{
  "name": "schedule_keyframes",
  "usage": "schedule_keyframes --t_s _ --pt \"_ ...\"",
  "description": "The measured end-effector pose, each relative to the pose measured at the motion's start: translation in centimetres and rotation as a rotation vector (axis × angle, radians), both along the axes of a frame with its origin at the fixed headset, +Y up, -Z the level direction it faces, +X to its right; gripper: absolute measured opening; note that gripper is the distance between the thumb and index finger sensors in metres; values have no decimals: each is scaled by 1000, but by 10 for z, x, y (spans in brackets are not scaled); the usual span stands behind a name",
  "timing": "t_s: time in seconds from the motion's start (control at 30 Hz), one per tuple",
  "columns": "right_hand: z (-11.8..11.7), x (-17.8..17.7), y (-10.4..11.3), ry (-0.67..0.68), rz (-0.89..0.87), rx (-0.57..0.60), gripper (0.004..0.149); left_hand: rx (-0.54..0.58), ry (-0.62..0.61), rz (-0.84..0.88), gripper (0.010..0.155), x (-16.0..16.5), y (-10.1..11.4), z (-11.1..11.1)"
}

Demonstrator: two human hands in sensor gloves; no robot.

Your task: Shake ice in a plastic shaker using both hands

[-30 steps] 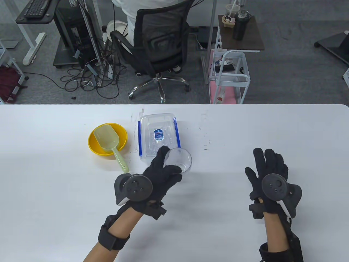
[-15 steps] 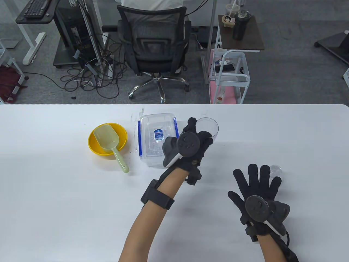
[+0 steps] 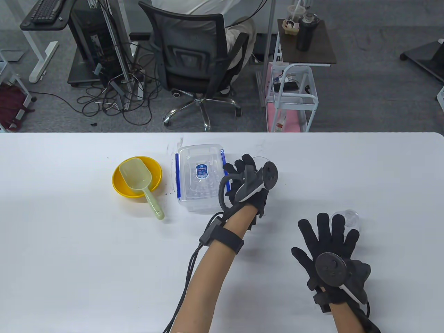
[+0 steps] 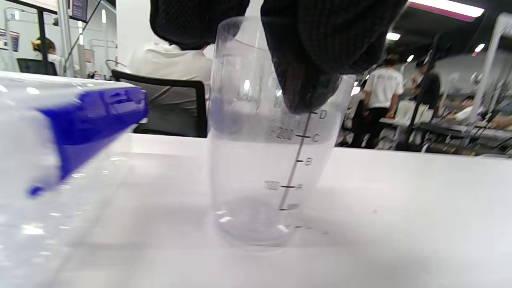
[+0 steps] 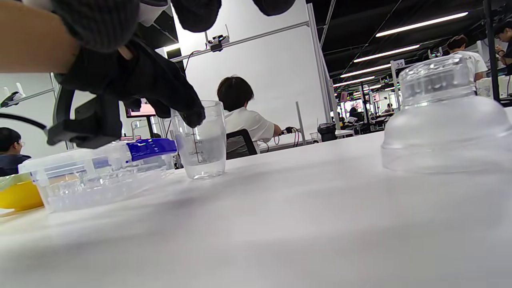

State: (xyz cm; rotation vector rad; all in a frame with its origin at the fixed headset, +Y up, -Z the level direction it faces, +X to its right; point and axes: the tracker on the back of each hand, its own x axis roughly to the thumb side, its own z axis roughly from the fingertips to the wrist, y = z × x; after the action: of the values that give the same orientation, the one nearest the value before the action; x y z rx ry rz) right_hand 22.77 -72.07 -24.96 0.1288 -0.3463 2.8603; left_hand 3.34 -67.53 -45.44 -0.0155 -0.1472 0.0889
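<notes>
The clear plastic shaker cup (image 4: pixel 272 160) stands upright on the white table just right of the ice box; it looks empty. My left hand (image 3: pixel 247 170) holds it from above, its fingers (image 4: pixel 312 52) curled over the rim. In the table view only a bit of the cup's rim (image 3: pixel 261 160) shows past the hand. The shaker's clear domed lid (image 3: pixel 348 218) sits on the table at the right, just beyond my right hand (image 3: pixel 327 230). That hand hovers low with its fingers spread and holds nothing. The right wrist view shows the lid (image 5: pixel 444 120) close by and the cup (image 5: pixel 200 140) farther off.
A clear lidded box with blue clasps (image 3: pixel 201 177) holding ice stands left of the cup. Further left, a yellow bowl (image 3: pixel 116 177) holds a pale green scoop (image 3: pixel 138 178) whose handle sticks out towards me. A person sits in an office chair beyond the table's far edge.
My left hand carried the cup from the box's near right corner to the box's right side and set it down. My right hand drew back, uncovering the lid.
</notes>
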Motion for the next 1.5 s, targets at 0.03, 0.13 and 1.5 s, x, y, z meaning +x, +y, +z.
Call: schedule_keyframes --t_s 0.03,0.13,1.5 --pt "0 -2 -1 7 2 -4 101 -17 15 -10 36 -2 2 -1" --pt "0 -6 -1 21 19 -7 101 -21 -6 15 36 -9 1 -3" --pt "-1 -25 -14 93 10 -96 102 -416 78 214 88 -174 -34 17"
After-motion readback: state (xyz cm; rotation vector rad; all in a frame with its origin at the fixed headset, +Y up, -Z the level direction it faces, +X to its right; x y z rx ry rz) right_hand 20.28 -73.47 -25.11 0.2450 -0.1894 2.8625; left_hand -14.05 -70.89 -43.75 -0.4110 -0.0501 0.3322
